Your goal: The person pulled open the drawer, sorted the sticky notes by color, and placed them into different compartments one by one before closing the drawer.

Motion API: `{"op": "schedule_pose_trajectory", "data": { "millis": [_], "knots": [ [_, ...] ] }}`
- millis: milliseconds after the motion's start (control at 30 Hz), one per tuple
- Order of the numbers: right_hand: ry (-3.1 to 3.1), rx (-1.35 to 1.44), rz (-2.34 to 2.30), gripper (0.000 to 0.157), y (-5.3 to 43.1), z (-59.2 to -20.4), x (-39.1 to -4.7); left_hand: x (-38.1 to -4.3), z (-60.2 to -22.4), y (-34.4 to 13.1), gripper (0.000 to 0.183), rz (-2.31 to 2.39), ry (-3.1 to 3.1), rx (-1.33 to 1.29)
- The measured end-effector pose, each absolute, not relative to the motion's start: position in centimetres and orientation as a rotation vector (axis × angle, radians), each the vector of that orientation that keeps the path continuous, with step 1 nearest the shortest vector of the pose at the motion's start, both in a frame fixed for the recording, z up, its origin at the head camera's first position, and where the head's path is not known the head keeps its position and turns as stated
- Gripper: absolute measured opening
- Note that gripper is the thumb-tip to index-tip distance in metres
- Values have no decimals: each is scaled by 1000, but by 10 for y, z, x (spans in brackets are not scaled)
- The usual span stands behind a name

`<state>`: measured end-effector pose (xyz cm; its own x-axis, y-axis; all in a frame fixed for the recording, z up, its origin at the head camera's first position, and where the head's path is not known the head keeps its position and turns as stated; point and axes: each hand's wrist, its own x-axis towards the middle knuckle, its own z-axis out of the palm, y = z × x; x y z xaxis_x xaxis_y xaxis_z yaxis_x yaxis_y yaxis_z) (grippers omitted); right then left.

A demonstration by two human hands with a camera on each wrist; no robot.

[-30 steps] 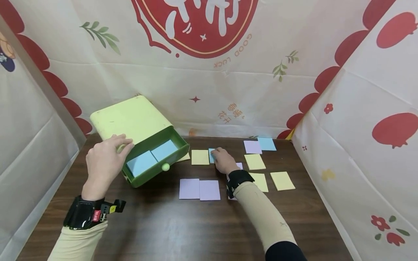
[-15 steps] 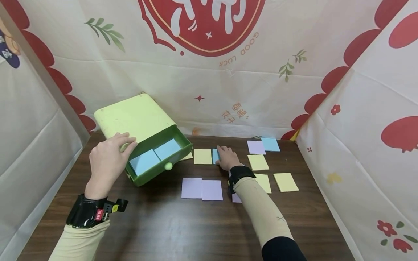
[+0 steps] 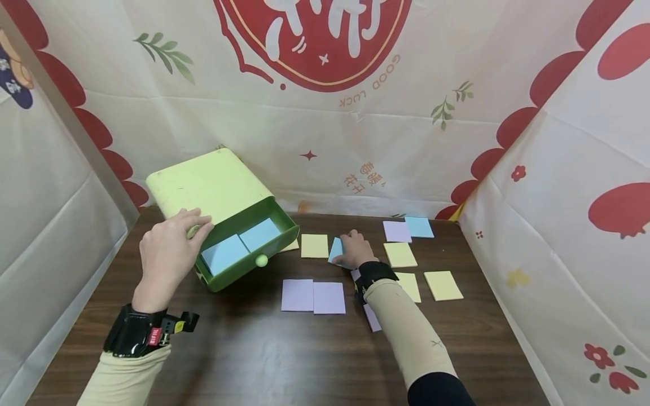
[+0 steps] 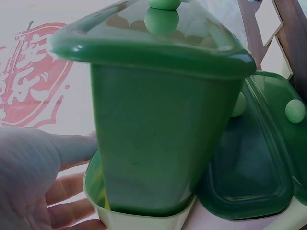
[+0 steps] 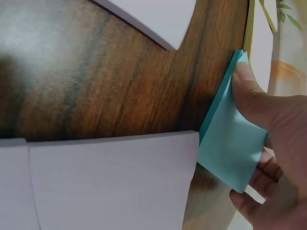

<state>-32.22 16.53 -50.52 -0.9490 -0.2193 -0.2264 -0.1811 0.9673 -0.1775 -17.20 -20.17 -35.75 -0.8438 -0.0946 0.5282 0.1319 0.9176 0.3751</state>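
My right hand [image 3: 357, 251] pinches a blue sticky note pad [image 3: 336, 251] between thumb and fingers, and the pad [image 5: 235, 139] stands tilted in the right wrist view. A yellow sticky pad [image 3: 315, 246] lies just left of it. With my left hand [image 3: 165, 254] I hold the front left edge of a pale green drawer box [image 3: 208, 183]. In the left wrist view, thumb and fingers lie along its rim, beside the pulled-out dark green drawer [image 4: 148, 129]. Two blue pads [image 3: 224, 255] lie inside that drawer. Beneath my right forearm, a purple pad [image 3: 372, 318] is partly hidden.
Two purple pads [image 3: 313, 296] lie side by side in front of the drawer. To the right are yellow pads [image 3: 443, 286], another purple pad [image 3: 397, 231] and a blue one [image 3: 419, 226]. Printed cloth walls [image 3: 304, 124] enclose the brown table [image 3: 284, 361].
The blue pad under my right fingers has gone from lying flat to tilted. The purple pad by my right wrist has turned and shifted nearer to me. My left hand stays at the box.
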Motion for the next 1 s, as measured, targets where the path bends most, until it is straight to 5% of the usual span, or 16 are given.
{"op": "schedule_pose_trajectory", "data": {
  "millis": [133, 433, 1000],
  "knots": [
    [2908, -309, -247, 75, 166, -504, -319, -171, -358, -201, 27, -541, -2519, -27],
    [2945, -298, -313, 37, 169, -491, -317, -170, -358, -200, 26, -551, -2512, -32],
    [2920, -284, -603, 25, 176, -458, -312, -167, -356, -200, 26, -568, -2529, -44]
  ]
}}
